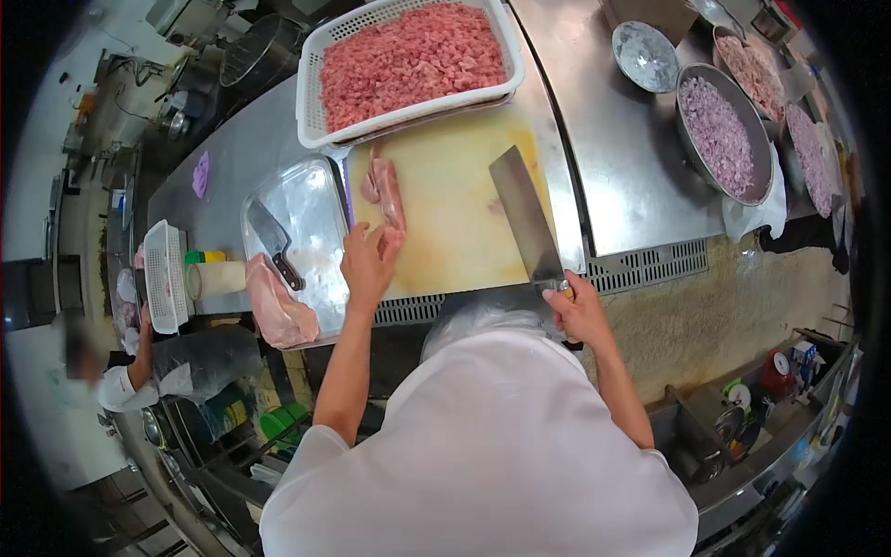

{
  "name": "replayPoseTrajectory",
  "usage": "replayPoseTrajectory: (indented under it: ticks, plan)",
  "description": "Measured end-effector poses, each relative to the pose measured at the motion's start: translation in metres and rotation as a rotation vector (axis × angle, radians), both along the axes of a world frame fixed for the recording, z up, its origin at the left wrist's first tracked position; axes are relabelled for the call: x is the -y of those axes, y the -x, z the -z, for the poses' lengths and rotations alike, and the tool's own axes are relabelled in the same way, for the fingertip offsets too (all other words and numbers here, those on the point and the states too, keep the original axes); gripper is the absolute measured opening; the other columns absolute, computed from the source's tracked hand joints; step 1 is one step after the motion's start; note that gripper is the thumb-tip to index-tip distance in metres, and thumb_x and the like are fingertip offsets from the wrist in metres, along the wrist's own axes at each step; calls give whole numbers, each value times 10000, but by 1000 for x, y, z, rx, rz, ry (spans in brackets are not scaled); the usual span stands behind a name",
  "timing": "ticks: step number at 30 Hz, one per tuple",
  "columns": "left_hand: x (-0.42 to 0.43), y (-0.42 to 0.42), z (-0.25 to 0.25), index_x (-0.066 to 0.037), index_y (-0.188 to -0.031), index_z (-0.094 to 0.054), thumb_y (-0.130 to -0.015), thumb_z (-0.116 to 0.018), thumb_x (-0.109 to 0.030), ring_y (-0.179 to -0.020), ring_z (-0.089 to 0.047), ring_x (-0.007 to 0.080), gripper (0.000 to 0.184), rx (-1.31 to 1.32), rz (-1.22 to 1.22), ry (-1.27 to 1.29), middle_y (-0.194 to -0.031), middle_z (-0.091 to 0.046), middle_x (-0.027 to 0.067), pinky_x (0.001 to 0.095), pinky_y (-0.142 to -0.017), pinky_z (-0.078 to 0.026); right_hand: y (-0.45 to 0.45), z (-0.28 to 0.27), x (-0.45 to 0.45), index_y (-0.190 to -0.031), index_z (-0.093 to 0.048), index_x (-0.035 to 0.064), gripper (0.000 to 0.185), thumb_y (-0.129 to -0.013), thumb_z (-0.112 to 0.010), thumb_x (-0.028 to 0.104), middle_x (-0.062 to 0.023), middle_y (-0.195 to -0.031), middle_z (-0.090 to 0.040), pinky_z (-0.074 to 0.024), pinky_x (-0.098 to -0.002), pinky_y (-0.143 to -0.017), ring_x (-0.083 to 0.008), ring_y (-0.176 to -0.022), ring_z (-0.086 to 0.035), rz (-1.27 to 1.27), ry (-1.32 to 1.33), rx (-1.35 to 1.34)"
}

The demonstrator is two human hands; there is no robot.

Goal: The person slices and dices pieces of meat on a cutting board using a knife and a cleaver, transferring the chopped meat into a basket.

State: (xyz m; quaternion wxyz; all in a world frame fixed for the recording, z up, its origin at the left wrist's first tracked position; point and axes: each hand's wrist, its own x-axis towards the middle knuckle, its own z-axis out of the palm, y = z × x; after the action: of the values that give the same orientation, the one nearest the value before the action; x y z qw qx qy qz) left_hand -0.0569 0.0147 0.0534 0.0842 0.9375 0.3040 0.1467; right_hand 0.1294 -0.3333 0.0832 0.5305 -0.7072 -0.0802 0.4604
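Observation:
My right hand [577, 308] is closed around the handle of a cleaver [524, 215], whose broad blade points away over the right side of the yellowed cutting board [450, 223]. On the board's left side lie strips of raw meat [388, 192]. My left hand [368, 265] is at their near end, thumb and fingers bent against the meat; whether it grips firmly is hard to see. Left of the board, a metal tray [320, 223] carries a knife [276, 243] with a dark handle. A larger piece of raw meat [278, 306] hangs over the tray's near edge.
A white basket [313, 102] of diced meat stands beyond the board. Bowls of chopped onion [719, 139] and a small metal bowl [644, 58] sit on the right-hand steel table [617, 167]. At left are a white basket [165, 278] and another person [125, 385].

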Motion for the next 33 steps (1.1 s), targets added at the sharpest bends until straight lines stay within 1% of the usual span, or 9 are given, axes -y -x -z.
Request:
replayPoseTrajectory:
  ticks: [3,9,12,13,16,19,22,27,33]
  plan:
    - [24,3,7,-43,-1383,-600,-848,-808,-140,-1188,-580,399,582,-64,-55,27,-1289,-616,175,465,-996,-505,-6,-3,-3,-1125,-643,-6,244,-988,-714,183,-11,-640,-553,-419,-293,-457,-101,-493,-502,-23,21,10]
    - [-2,0,4,-6,-1347,-626,-866,-758,-75,-1073,-676,344,504,-99,-112,144,-1131,-708,170,458,-938,-547,-15,-7,-22,-1205,-646,3,286,-991,-711,183,-8,-656,-563,-455,-292,-477,-96,-511,-511,-54,18,25]
    - [-5,-6,-2,7,-1323,-629,-896,-722,-63,-1062,-708,268,443,160,-252,489,-1053,-738,164,391,-910,-562,-16,-16,-24,-1276,-648,15,337,-993,-710,187,-11,-664,-569,-461,-290,-484,-92,-521,-521,-63,34,40]
    - [10,-22,-22,25,-1267,-632,-888,-711,16,-1092,-724,296,387,282,-271,588,-1177,-719,180,370,-963,-564,-15,-16,-24,-1294,-648,19,349,-994,-709,186,-11,-666,-570,-461,-290,-484,-91,-523,-524,-66,38,42]
    - [21,-62,1,36,-1251,-639,-872,-763,-35,-1097,-707,283,405,714,-201,1113,-1181,-706,184,386,-972,-563,-14,-13,-23,-1322,-648,21,371,-994,-709,185,-9,-672,-575,-456,-286,-486,-88,-523,-520,-75,20,69]
    - [35,-101,14,42,-1227,-647,-866,-749,-41,-1048,-692,313,384,310,-9,541,-1127,-693,171,424,-952,-558,-5,-1,-16,-1348,-645,23,394,-992,-714,179,-4,-678,-578,-448,-279,-492,-84,-525,-506,-30,-18,152]
    - [42,-124,9,6,-1222,-671,-851,-758,-80,-972,-649,344,391,363,145,-81,-1082,-673,156,435,-904,-525,-1,2,-6,-1377,-638,26,427,-987,-727,177,-1,-695,-588,-442,-271,-503,-77,-550,-505,71,-25,194]
    - [71,-202,22,-46,-1112,-726,-828,-744,-53,-1015,-604,367,285,272,414,391,-1030,-658,146,485,-885,-482,8,-4,8,-1336,-650,21,402,-975,-736,177,12,-707,-595,-449,-270,-511,-73,-581,-528,272,-107,132]
    - [84,-253,57,-68,-941,-713,-844,-718,-24,-914,-581,358,106,343,465,279,-913,-604,130,481,-828,-476,9,-2,22,-1212,-666,13,280,-983,-713,168,7,-704,-599,-457,-277,-509,-82,-572,-546,331,-57,142]
